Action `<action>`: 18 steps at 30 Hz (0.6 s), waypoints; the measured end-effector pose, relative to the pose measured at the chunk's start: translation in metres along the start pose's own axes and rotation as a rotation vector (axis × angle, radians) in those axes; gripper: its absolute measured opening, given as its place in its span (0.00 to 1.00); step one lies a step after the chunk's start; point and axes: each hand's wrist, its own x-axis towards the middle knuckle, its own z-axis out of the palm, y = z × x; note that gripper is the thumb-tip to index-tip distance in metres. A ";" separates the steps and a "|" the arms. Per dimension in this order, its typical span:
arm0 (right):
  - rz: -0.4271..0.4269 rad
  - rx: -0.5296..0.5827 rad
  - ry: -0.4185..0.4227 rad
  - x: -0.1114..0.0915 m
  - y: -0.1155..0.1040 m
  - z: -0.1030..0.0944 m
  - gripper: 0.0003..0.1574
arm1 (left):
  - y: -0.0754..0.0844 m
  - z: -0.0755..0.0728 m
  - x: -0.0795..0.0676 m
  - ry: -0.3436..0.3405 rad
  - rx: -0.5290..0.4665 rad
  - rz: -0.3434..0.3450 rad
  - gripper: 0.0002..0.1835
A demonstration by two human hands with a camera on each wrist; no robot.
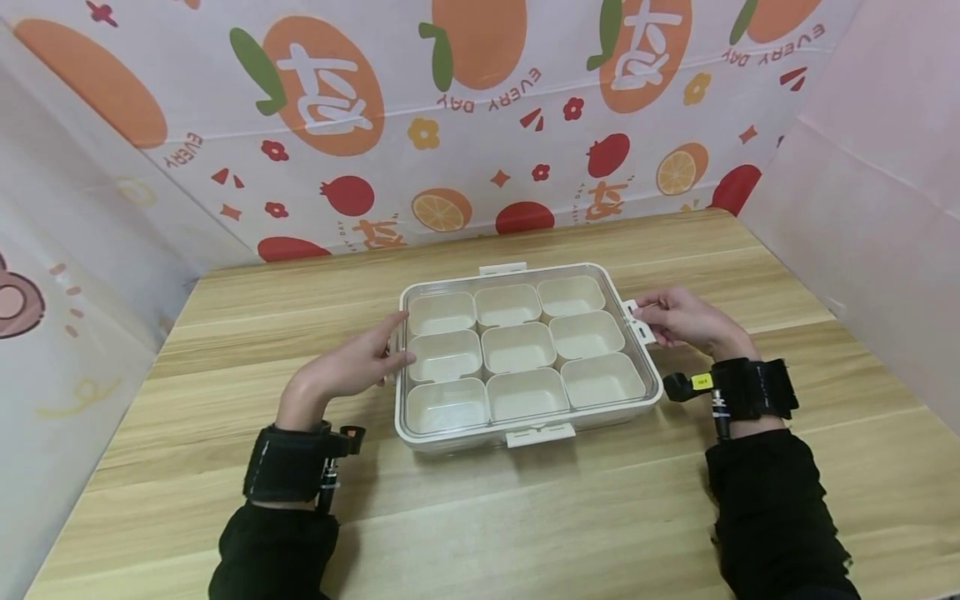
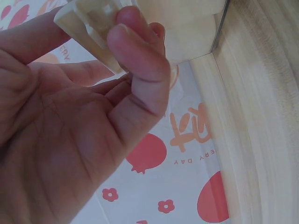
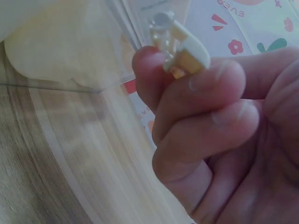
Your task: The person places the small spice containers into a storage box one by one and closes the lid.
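Observation:
A shallow box with a clear, white-rimmed lid (image 1: pixel 457 438) lies on the wooden table, with rows of cream cups (image 1: pixel 519 348) visible through the lid. At its left side is my left hand (image 1: pixel 348 362), thumb and forefinger over the lid's edge. The left wrist view shows its other fingers curled under a cream side latch (image 2: pixel 88 35). My right hand (image 1: pixel 686 321) pinches the right latch (image 1: pixel 639 322), which stands out from the rim. In the right wrist view, fingertips (image 3: pixel 224 77) press against that latch from below.
Two more latches, a front one (image 1: pixel 540 435) and a back one (image 1: pixel 502 268), jut out from the rim. Behind the wooden table (image 1: pixel 480 525) hangs a fruit-printed cloth (image 1: pixel 465 125). Pale sheets flank both sides. Each wrist wears a black strap with a small camera.

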 end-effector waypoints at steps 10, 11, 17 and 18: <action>0.048 -0.238 0.068 -0.009 -0.016 0.001 0.25 | 0.025 0.008 -0.007 0.094 0.304 -0.036 0.30; 0.040 -0.277 0.071 -0.011 -0.019 0.001 0.26 | 0.028 0.009 -0.009 0.099 0.326 -0.026 0.28; -0.037 -0.364 -0.006 -0.019 -0.035 0.003 0.29 | 0.031 0.005 -0.016 0.086 0.372 0.014 0.26; -0.055 -0.365 -0.029 -0.019 -0.036 0.004 0.30 | 0.031 0.005 -0.016 0.084 0.379 0.017 0.27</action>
